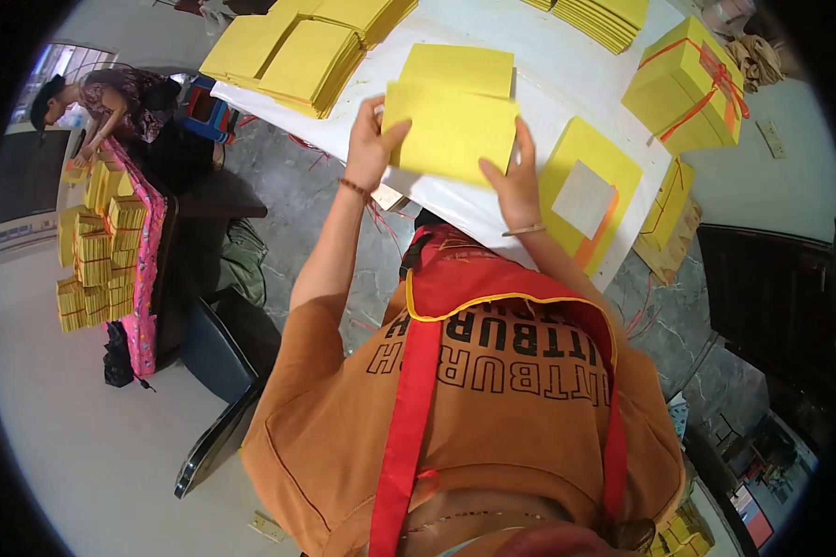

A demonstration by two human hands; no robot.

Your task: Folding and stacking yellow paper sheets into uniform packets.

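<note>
Between my two hands is a yellow paper stack (450, 133), held by its left and right edges above the white table (362, 144). My left hand (373, 144) grips the left edge, thumb on top. On the right edge my right hand (515, 176) does the same, its thumb at the lower corner. How many sheets are in the stack I cannot tell. Just beyond it lies another yellow paper pile (460, 63), partly covered by the held one. To the right of my right hand rests a larger yellow sheet (613, 167) with a pale grey square and an orange strip on it.
Tall yellow paper stacks (311, 60) stand at the table's far left. A yellow bundle (683, 88) tied with red ribbon sits at the far right. Leftward, another person (125, 102) bends over a side table piled with tied yellow bundles (97, 251). A dark chair (218, 353) stands behind left.
</note>
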